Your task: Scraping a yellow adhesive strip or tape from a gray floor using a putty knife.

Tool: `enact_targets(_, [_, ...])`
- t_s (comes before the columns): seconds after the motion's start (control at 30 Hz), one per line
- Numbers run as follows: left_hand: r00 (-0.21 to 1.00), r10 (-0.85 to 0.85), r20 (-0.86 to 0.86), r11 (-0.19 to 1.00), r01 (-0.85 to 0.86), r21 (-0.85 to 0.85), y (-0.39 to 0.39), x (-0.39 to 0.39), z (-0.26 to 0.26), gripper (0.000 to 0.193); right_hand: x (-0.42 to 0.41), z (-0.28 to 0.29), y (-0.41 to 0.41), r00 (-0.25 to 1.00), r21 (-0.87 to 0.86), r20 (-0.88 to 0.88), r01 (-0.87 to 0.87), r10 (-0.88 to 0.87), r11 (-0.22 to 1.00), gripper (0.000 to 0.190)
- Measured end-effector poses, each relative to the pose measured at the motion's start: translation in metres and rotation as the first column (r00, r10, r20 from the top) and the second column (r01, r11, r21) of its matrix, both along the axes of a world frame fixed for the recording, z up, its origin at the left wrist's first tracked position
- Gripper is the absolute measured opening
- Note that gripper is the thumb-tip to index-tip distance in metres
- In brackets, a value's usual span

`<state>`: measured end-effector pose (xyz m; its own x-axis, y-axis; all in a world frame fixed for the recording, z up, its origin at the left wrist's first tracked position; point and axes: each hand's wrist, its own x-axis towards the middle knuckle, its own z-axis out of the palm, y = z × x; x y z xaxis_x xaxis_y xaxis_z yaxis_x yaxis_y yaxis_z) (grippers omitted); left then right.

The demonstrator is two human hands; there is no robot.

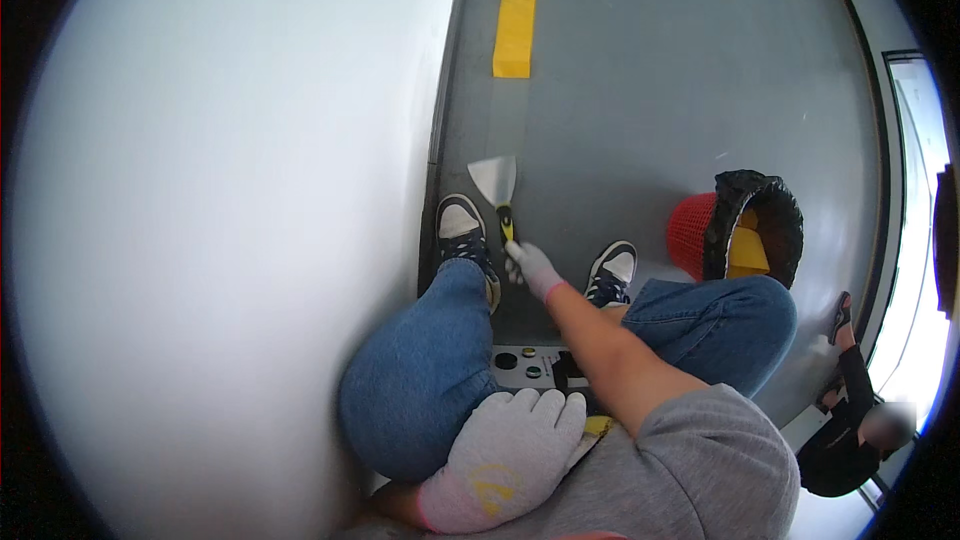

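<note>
My right hand (534,268), in a pale knit glove with a pink cuff, grips the yellow-and-black handle of a putty knife (495,178). The wide blade points away from me over the grey floor (637,90), beside my left shoe. A paler strip of floor (508,116) runs from near the blade to the cut end of yellow floor tape (514,22). My left hand (510,457), gloved too, lies back-up close to my body. Partly behind its fingers is a yellow-and-black thing (598,426); whether the hand holds it is hidden.
To the left rises a white wall (262,202) with a dark baseboard (444,105). A red basket (690,234), lined with a black bag, holds yellow pieces (748,251). Between my legs is a tray (517,379) with small round items. A person (844,450) sits at far right.
</note>
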<state>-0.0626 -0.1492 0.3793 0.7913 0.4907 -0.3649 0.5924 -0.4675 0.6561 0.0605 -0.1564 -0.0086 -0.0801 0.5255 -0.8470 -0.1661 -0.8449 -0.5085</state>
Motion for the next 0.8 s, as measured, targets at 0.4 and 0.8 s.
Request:
enact_targets(0.4, [0.998, 0.036, 0.045, 0.998, -0.038, 0.04, 0.005, 0.004, -0.005, 0.031, -0.007, 0.028, 0.204, 0.958, -0.008, -0.088, 0.274, -0.273, 0.962, 0.029])
enact_targets(0.8, [0.996, 0.07, 0.061, 0.997, -0.071, 0.016, 0.012, 0.004, 0.008, 0.035, -0.01, 0.025, 0.15, 0.73, 0.045, -0.451, 0.594, -0.514, 0.804, 0.03])
